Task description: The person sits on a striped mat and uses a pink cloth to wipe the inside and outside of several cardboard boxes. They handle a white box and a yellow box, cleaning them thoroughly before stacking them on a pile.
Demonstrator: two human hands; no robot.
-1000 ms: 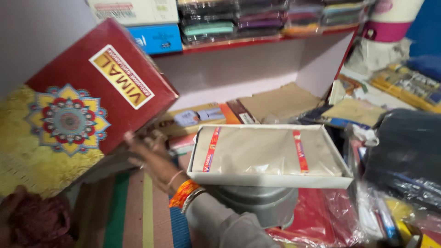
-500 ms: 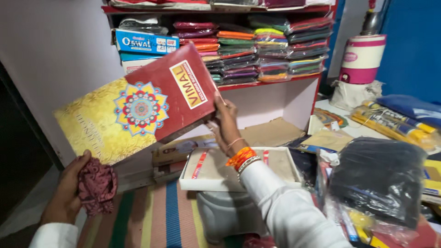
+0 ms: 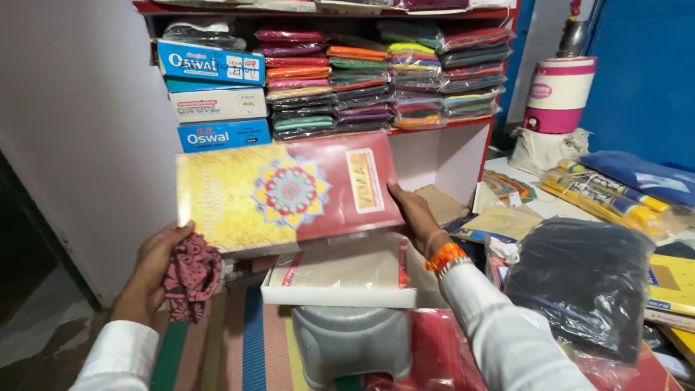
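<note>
Head camera looks down on a cramped shop corner. Largest is the shelf unit [image 3: 449, 141] on the far wall, packed with folded cloth [image 3: 376, 80] in wrapped stacks of many colours, with blue and white cartons [image 3: 213, 94] at its left end. To the right a black plastic bag [image 3: 586, 282] bulges on the counter [image 3: 680, 239], near yellow packets [image 3: 608, 199], and farther back stands a pink and white jug [image 3: 557, 94].

Held up in the middle is a flat red and yellow box lid [image 3: 289, 192] with a round flower pattern, tilted a little and facing the viewer, just above the open white box [image 3: 340, 279] with a paper-wrapped bundle inside. That white box rests on a grey stool [image 3: 351, 340], which stands on a striped mat [image 3: 246, 340].

The left hand [image 3: 156, 271] grips the lid's near left corner, fingers curled shut on the edge, with a dark red patterned rag [image 3: 190, 279] bunched in the same hand. The right hand [image 3: 416, 213] clasps the lid's right edge, fingers tucked behind it and thumb in front; orange bangles [image 3: 445, 257] ring the wrist above a white sleeve [image 3: 507, 340].
</note>
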